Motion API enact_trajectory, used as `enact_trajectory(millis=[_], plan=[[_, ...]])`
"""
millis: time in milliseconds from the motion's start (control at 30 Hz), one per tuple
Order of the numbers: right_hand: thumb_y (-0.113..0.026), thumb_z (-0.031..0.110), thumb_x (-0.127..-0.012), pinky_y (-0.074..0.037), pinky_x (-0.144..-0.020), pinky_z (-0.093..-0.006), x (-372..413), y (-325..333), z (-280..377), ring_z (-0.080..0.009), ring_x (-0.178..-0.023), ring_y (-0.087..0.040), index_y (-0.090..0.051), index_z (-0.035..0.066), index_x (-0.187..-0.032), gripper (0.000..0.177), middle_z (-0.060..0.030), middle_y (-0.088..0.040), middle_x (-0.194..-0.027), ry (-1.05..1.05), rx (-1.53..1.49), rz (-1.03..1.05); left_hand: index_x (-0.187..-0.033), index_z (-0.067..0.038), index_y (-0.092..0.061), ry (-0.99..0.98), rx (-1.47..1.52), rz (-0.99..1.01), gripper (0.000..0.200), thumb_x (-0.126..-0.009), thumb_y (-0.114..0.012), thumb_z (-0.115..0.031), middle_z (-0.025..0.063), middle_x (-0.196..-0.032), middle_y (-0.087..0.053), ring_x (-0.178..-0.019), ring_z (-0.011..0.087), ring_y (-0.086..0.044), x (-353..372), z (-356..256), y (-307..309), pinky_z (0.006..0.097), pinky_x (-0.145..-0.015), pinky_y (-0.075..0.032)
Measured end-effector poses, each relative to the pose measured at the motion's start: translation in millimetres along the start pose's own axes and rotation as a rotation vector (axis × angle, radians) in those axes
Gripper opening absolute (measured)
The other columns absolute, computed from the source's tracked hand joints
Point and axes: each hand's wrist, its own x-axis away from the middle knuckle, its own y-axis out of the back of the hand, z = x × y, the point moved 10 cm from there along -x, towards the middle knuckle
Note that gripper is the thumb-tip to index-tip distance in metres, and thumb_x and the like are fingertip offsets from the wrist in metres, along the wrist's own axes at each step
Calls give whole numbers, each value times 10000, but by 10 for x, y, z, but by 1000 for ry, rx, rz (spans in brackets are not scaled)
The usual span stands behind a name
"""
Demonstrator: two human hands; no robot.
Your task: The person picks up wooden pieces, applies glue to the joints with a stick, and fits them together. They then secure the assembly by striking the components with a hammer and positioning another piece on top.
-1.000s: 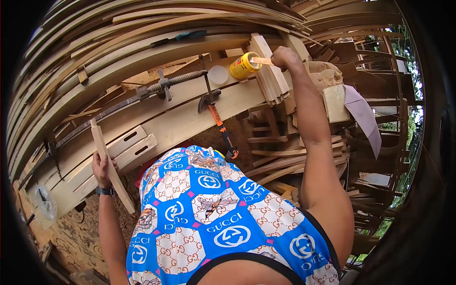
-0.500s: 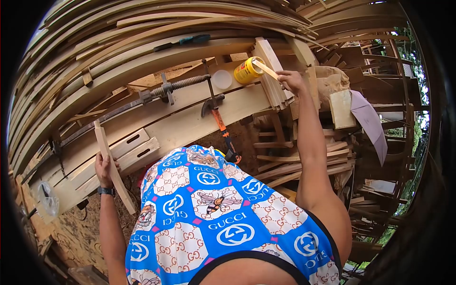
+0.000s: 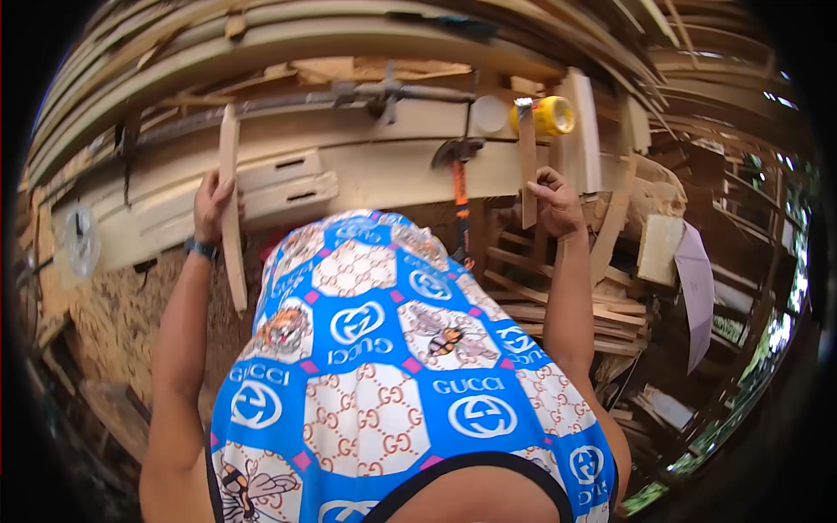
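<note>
My left hand (image 3: 212,207) is closed round a pale wooden strip (image 3: 230,218), held upright over the bench edge. In my right hand (image 3: 554,200) is a short flat stick (image 3: 527,166), gripped near its lower end. Something whitish and shiny coats the stick's top end. Just right of that end lies a yellow container (image 3: 553,115), its round opening facing right. A round white lid (image 3: 490,113) is left of the stick. Two slotted wooden pieces (image 3: 288,181) rest on the bench, right of my left hand.
A hammer (image 3: 459,179) with an orange handle hangs over the bench edge. A long metal clamp (image 3: 392,91) runs along the back of the bench (image 3: 392,174). Stacked boards (image 3: 567,318) lie below on the right. A clear plastic container (image 3: 81,240) sits at the far left.
The stick has come out of the yellow container and now stands upright beside it in my right hand. The view has shifted, and the strip in my left hand is more upright.
</note>
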Motion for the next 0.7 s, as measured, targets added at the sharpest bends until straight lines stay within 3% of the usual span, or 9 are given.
enact_trajectory(millis=[67,167,233,367,433,467,500,600,700], plan=[[-761,55,-878,-536,-811,-250,97,-900,-266,-133,-875,-682,-635,24,-1106,262,-72,-691,-994,-261,92,229,-1193,-62,-537,3,-54,11,479,-922,-710,-417,47,-874,-605,-689,119,-620,3,-62,-13,275,-590,-544],[-780,75,-854,-546,-813,-243,162,-1764,-267,-126,-878,-690,-632,26,-1127,314,-57,-690,-964,-323,164,386,-1199,-27,-552,31,-53,36,520,-920,-720,-432,47,-889,-625,-701,108,-626,-17,-78,-65,262,-629,-551],[-772,79,-848,-559,-828,-260,201,-2079,-218,-138,-904,-700,-623,8,-1211,399,-80,-702,-996,-359,98,402,-1228,-33,-517,36,-91,40,473,-958,-662,-393,64,-912,-639,-722,123,-646,-47,-68,-114,286,-618,-570],[-703,87,-889,-568,-881,-287,276,-2489,-358,-162,-959,-712,-542,-25,-1403,550,-134,-715,-1063,-585,15,471,-1236,-29,-526,19,-85,47,491,-952,-670,-402,64,-921,-643,-729,118,-649,-78,-56,-217,278,-632,-571],[-644,120,-934,-583,-740,-252,376,-2746,-417,-126,-842,-707,-515,-49,-1428,537,-113,-718,-1025,-692,-59,488,-1254,-29,-526,21,-109,55,514,-943,-681,-408,62,-921,-641,-732,116,-647,-77,-84,-300,271,-642,-569],[-608,142,-959,-549,-566,-223,448,-2852,-503,-97,-689,-666,-486,-72,-1449,549,-100,-715,-1004,-784,-194,625,-1266,-28,-527,12,-104,63,526,-940,-688,-408,60,-922,-639,-737,114,-645,-83,-82,-324,270,-647,-568],[-602,142,-965,-493,-454,-212,452,-2893,-606,-83,-587,-613,-474,-80,-1455,553,-91,-710,-991,-787,-162,530,-1266,-28,-527,14,-103,61,526,-940,-688,-408,60,-922,-639,-737,114,-645,-73,-86,-360,270,-647,-568],[-586,155,-979,-509,-475,-217,459,-2975,-692,-90,-593,-616,-506,-77,-1425,509,-95,-710,-994,-793,-86,416,-1237,32,-560,-24,-44,39,532,-924,-729,-364,45,-891,-627,-684,92,-605,-46,-147,-437,256,-601,-529],[-565,136,-983,-521,-475,-241,433,-2967,-743,-107,-616,-621,-548,-81,-1375,448,-105,-711,-995,-803,-46,331,-1249,-25,-545,-28,-84,79,506,-941,-706,-392,55,-925,-637,-732,108,-635,-66,-132,-466,261,-638,-553]])
